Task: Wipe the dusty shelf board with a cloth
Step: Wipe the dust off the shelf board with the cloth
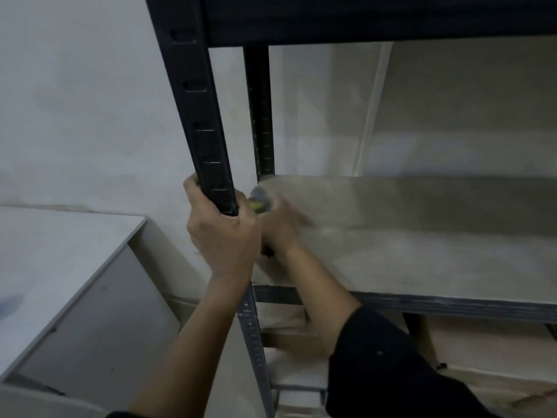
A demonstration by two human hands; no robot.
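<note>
Black sleeve (391, 366) on the right arm fills the lower right, closest to cam. Bare left forearm comes up beside it. Left hand (223, 236) grips the black front post (205, 116) of the rack, fingers curled tight round the post w/ thumb on its left side, just above where the shelf board (407, 236) meets the frame.

Right hand (278, 227) sits on the board's left end, right behind the left-hand fingers, heavily motion-blurred. Cloth (260, 200) shows as a grey and yellow bit at the right hand's fingertips, near the board's back-left corner, close to the rear post (260, 116). Right fingers look bunched over the cloth but blur is too strong; can't tell the exact grip.

Board is pale, dusty-looking, runs off to the right of both hands, dark metal edge (452, 306) along the front. Upper shelf (361, 19) overhead, black. Below the board, cardboard boxes (482, 351). Left of the left hand: grey cabinet top (60, 251) against the white wall (90, 101).
</note>
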